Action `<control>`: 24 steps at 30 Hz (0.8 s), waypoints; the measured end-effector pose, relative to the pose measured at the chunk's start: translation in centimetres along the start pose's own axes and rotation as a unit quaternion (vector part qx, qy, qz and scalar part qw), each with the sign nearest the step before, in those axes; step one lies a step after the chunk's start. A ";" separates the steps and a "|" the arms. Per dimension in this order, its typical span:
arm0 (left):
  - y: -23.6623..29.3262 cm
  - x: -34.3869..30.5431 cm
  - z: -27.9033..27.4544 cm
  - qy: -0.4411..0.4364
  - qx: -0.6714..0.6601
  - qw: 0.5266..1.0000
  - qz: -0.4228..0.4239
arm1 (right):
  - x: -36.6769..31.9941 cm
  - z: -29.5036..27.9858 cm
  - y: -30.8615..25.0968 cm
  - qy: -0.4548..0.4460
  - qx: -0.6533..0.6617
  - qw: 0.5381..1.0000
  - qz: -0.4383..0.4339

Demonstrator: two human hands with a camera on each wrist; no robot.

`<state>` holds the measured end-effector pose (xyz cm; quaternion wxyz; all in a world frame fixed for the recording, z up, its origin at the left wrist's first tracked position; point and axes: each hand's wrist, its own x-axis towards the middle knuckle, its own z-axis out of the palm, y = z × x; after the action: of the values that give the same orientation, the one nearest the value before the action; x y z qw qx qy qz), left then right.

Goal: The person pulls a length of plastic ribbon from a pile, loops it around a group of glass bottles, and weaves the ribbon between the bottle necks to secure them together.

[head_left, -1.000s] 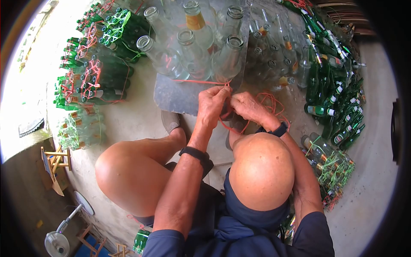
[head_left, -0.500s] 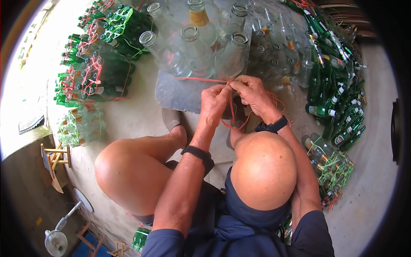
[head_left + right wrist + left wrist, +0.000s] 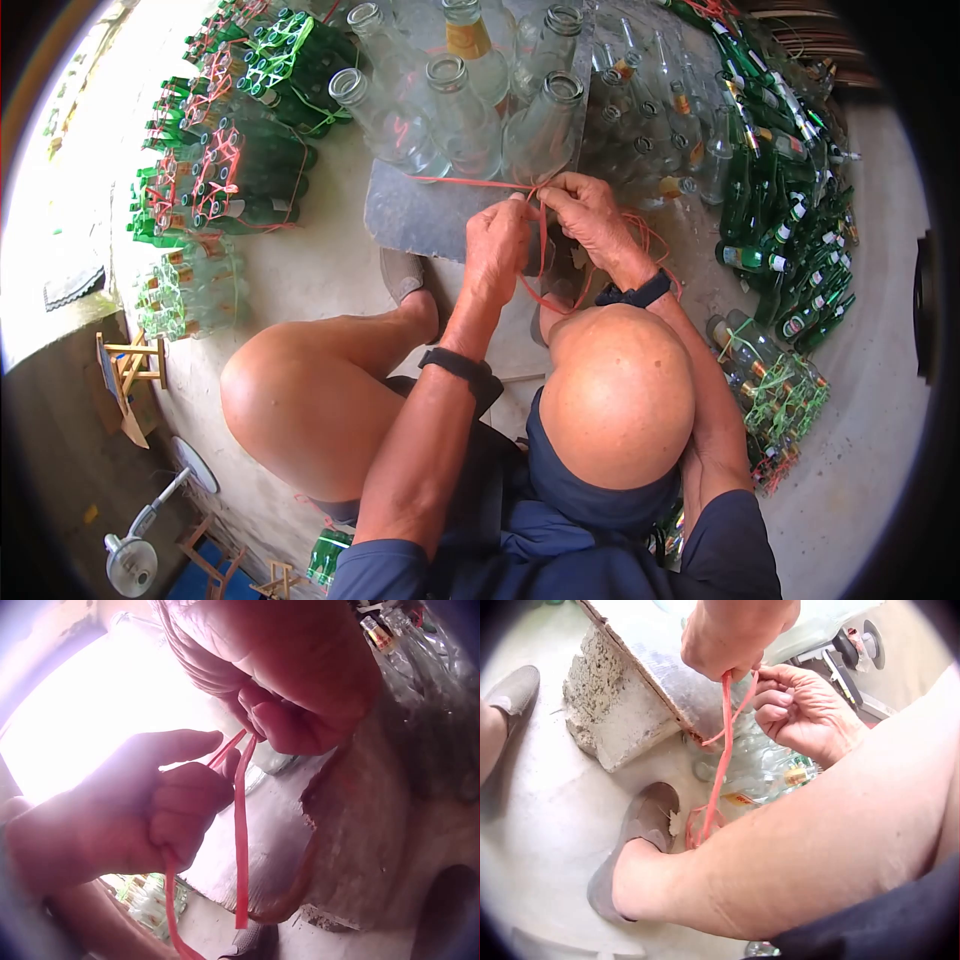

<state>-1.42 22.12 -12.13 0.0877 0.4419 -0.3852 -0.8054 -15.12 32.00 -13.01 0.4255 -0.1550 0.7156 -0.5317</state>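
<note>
A group of clear glass bottles (image 3: 470, 130) stands on a grey board (image 3: 415, 222), one of them with an orange label. Red plastic twine (image 3: 470, 183) runs taut along the front of their bases to a crossing at the near right bottle. My left hand (image 3: 497, 240) sits just below that crossing; its curled fingers hold the twine, and a length hangs from under them in the right wrist view. The right hand (image 3: 588, 218) pinches a strand at the crossing, its fingertips close to the left hand's. A free end of twine (image 3: 241, 855) dangles below the right fingers.
Loose twine (image 3: 648, 245) coils on the floor beside the right wrist. Clear bottles (image 3: 645, 130) and a pile of green bottles (image 3: 790, 230) lie at the right. Tied bundles of green bottles (image 3: 250, 175) stand at the left. A rough block (image 3: 615, 705) is under the board.
My right hand has moved up and inward from beside the left hand to the twine crossing, where it pinches a strand. The left hand has shifted slightly lower, away from the crossing.
</note>
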 end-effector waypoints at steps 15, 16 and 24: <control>-0.9 0.0 2.7 0.043 -0.176 0.976 -0.122 | -0.1 -0.6 0.3 -0.058 0.142 0.987 0.048; -1.1 0.0 2.7 0.059 -0.190 0.973 -0.119 | -0.1 -0.6 0.3 -0.058 0.142 0.987 0.049; -2.3 0.2 2.5 0.067 -0.227 0.967 -0.089 | -0.1 -0.6 0.2 -0.063 0.142 0.986 0.055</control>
<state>-3.03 24.95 -13.09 0.1389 0.4958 -0.1445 -0.8450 -15.45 32.58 -13.13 0.5162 -0.0865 0.6118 -0.5931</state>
